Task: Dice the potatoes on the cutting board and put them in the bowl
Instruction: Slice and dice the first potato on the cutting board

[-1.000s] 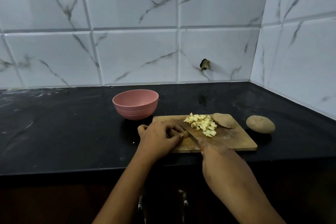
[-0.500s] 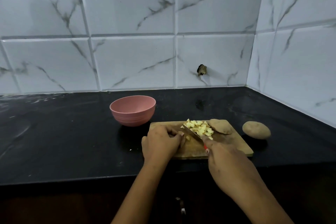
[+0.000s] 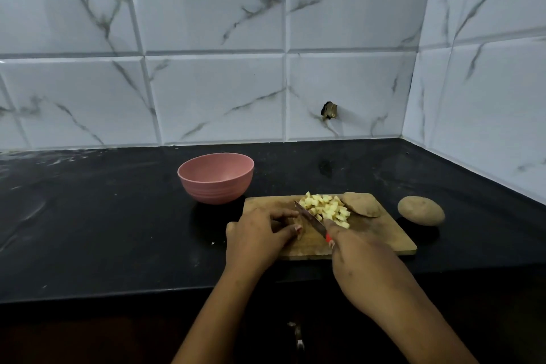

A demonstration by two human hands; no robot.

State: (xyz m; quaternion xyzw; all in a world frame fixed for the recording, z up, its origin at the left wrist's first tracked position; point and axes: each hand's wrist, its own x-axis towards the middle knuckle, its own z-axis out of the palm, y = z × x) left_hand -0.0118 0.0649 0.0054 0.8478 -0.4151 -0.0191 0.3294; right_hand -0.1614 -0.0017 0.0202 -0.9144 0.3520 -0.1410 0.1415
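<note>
Left hand [image 3: 260,233] staying bunched at the near left of the cutting board [image 3: 384,238], curled fingertips pinning a potato piece [image 3: 300,234] that is mostly hidden beneath them. Right hand [image 3: 363,263] keeping its closed grip on the red-handled knife [image 3: 310,217]. The blade is angling away across the board, just right of the left fingertips and touching the heap's left edge, much as half a second ago. Diced potato [image 3: 328,208] is heaped on the board's far middle. Half potato [image 3: 362,204] is lying beside the heap. Whole potato [image 3: 421,210] is sitting on the black counter [image 3: 103,216], right of the board. Pink bowl [image 3: 215,177] is standing behind the board's left corner. None of these has shifted.
</note>
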